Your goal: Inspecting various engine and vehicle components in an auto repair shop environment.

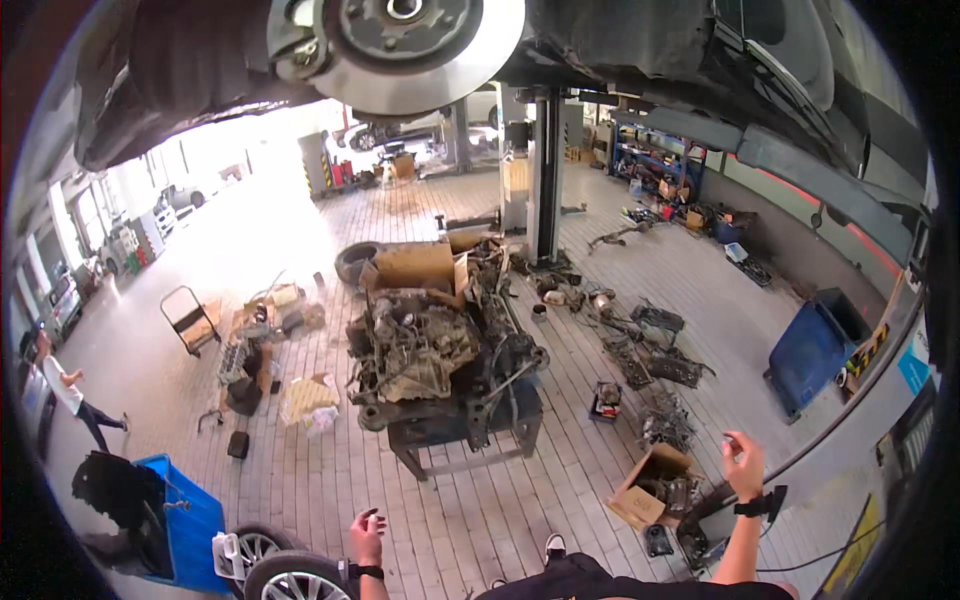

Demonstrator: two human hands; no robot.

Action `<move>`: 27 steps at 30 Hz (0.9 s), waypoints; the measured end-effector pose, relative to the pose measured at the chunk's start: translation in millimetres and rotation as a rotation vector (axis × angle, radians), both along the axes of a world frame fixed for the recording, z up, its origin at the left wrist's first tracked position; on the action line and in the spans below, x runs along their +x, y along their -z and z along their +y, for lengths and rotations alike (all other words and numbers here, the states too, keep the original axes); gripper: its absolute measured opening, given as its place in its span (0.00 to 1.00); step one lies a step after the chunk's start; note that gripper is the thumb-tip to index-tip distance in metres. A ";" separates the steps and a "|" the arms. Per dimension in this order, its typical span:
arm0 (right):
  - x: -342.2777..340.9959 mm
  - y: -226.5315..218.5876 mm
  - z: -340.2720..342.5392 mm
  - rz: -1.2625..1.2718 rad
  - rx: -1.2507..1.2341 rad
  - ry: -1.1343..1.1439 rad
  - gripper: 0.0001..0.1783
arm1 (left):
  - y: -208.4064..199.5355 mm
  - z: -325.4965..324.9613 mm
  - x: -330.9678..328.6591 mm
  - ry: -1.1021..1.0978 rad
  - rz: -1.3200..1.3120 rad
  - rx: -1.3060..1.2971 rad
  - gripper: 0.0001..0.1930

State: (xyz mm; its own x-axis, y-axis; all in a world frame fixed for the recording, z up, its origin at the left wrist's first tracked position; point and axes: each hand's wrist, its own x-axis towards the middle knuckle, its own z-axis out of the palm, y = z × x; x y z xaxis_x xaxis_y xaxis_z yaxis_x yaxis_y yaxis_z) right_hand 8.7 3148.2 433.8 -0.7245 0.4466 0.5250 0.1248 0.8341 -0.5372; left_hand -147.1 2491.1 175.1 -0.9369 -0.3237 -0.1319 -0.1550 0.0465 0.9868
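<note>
View down onto a tiled workshop floor beneath a raised car. The person's left hand (367, 532), low in the frame left of centre, wears a dark wristband and hangs free with fingers loosely curled, gripping nothing; it is just above a wheel with a silver rim (298, 580) at the lower edge. The right hand (742, 462), at lower right with a black wristwatch, is lifted, fingers partly bent and apart; whether a small item sits at the fingertips cannot be told. Just left of and below this hand stands an open cardboard box of metal parts (652, 487). At centre frame a removed engine and subframe assembly (440, 350) rests on a metal stand (468, 440), well apart from both hands. A brake disc (420, 50) on its hub fills the upper centre. A blue bin (185, 520) sits at lower left, a dark blue wheeled container (815, 350) at right. Loose parts (650, 350) litter the floor right of the engine. 1 other person (75, 400) walks at far left.
</note>
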 end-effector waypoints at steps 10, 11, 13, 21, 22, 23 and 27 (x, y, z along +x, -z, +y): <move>-54.8 76.7 23.7 -0.098 -0.153 -0.035 0.11 | -49.3 210.4 -34.0 0.566 0.001 0.097 0.17; -68.4 87.2 22.3 -0.109 -0.173 -0.079 0.11 | -59.6 236.3 -32.3 0.681 0.000 0.103 0.16; -93.2 103.4 17.8 -0.097 -0.217 -0.140 0.11 | -76.0 277.8 -30.8 0.868 0.045 0.029 0.16; -180.1 78.1 31.3 0.009 -0.232 -0.392 0.10 | -92.0 305.2 -55.0 0.826 0.054 -0.103 0.15; -189.6 74.7 37.4 -0.001 -0.275 -0.406 0.10 | -97.4 298.2 -57.9 0.757 0.060 -0.130 0.15; -202.8 76.6 46.6 -0.007 -0.274 -0.424 0.10 | -101.5 291.2 -58.5 0.689 0.064 -0.154 0.14; -246.0 60.4 52.2 0.072 -0.274 -0.490 0.11 | -82.8 249.7 -59.8 0.400 0.158 -0.119 0.12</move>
